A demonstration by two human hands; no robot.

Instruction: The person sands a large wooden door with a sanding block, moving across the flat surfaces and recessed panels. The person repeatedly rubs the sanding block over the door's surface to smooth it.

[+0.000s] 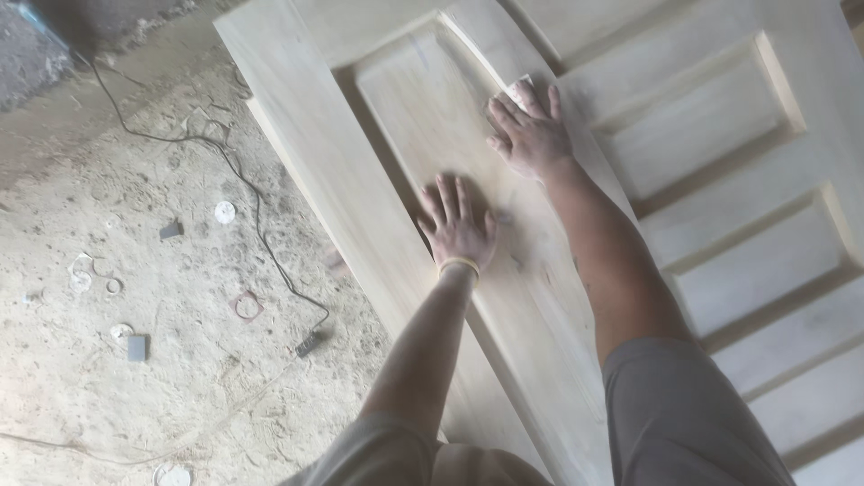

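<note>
The sandpaper piece (520,87) lies on the sloped edge of the raised centre panel (450,135) of the unfinished wooden door (720,225), pressed flat under the right hand (531,135), whose fingers are spread over it rather than curled shut. The left hand (457,225), open and empty, palm down, steadies the same panel nearer the person. Sanding here likely goes best with even pressure, strokes along the grain, and fingertips following the bevel. Left of the door, a black cable (261,234) trails across the dusty floor (108,270).
</note>
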